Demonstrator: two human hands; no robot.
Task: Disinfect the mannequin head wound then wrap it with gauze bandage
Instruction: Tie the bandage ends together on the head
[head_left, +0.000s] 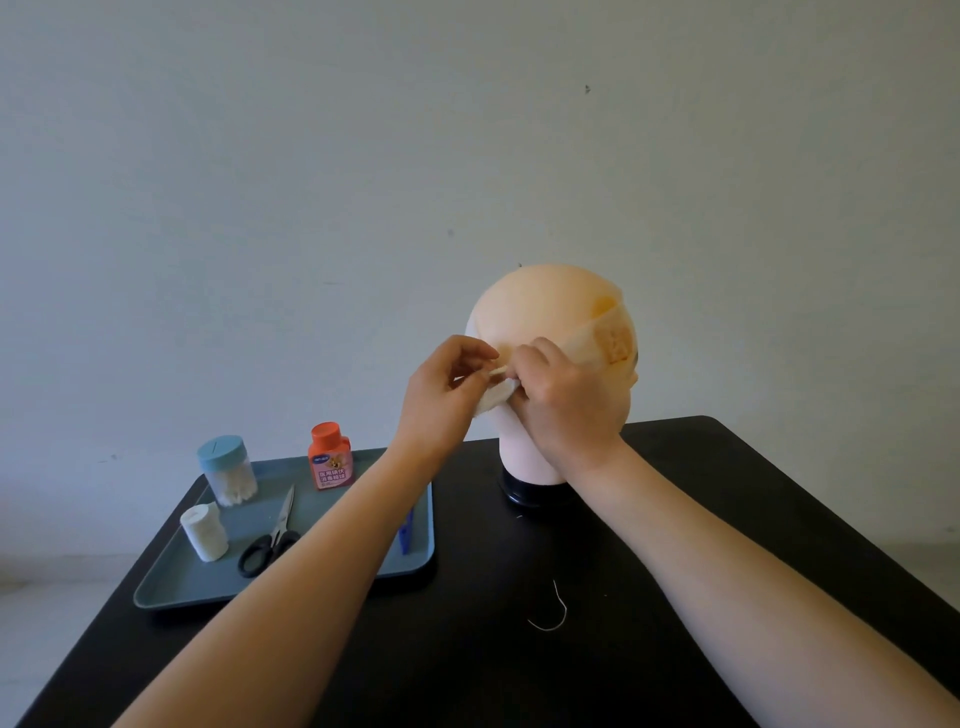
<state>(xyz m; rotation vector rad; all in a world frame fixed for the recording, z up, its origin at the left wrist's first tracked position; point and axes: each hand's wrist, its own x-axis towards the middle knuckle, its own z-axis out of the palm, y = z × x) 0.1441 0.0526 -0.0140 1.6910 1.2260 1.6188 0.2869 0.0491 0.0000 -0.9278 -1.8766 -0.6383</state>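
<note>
A peach mannequin head (540, 301) stands on a black base (524, 493) at the table's middle. A gauze bandage band (597, 327) runs around it, over a yellow-stained wound patch (618, 338) on its right side. Both hands meet at the back of the head. My left hand (447, 395) pinches a loose white gauze end (498, 395). My right hand (561, 395) holds the gauze against the head, fingers curled on it.
A grey-blue tray (171, 587) at left carries a cotton swab jar (228, 470), an orange-capped disinfectant bottle (330, 457), a gauze roll (203, 531), black scissors (270, 545) and a blue item (406, 535). A white thread (556, 613) lies on the black table (727, 467).
</note>
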